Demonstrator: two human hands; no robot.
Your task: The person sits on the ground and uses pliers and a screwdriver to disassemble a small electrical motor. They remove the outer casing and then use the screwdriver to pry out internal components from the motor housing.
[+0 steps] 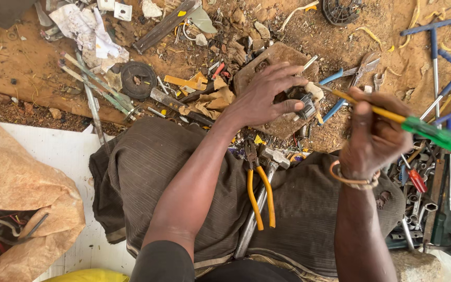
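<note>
A small dark grey metal part with ribbed sides [306, 106] sits on a worn brown wooden block [280, 56], which lies on the sandy ground just beyond the person's knees. The left hand [264, 96] rests on this block with its fingers spread and bent, and the thumb and fingertips press the small part from the near side, so the hand is half closed around it. The right hand [374, 133] is to the right of the block, a little raised, and it is closed in a fist around a long screwdriver with a green handle and a yellow shaft [413, 125]. The thin tip of this tool points left and reaches the small part on the block.

Near the block, on the person's lap, lie pliers with yellow handles [261, 194] beside a grey metal hammer [267, 180]. Just right of the block there are pliers with blue handles [343, 94]. Left of the block lie a black round disc [138, 79] and crumpled brown paper [210, 102]. Far right of the block stands a tray of loose sockets and wrenches [418, 203]. Far left of the block, a tan sack [22, 193] lies on a white sheet.
</note>
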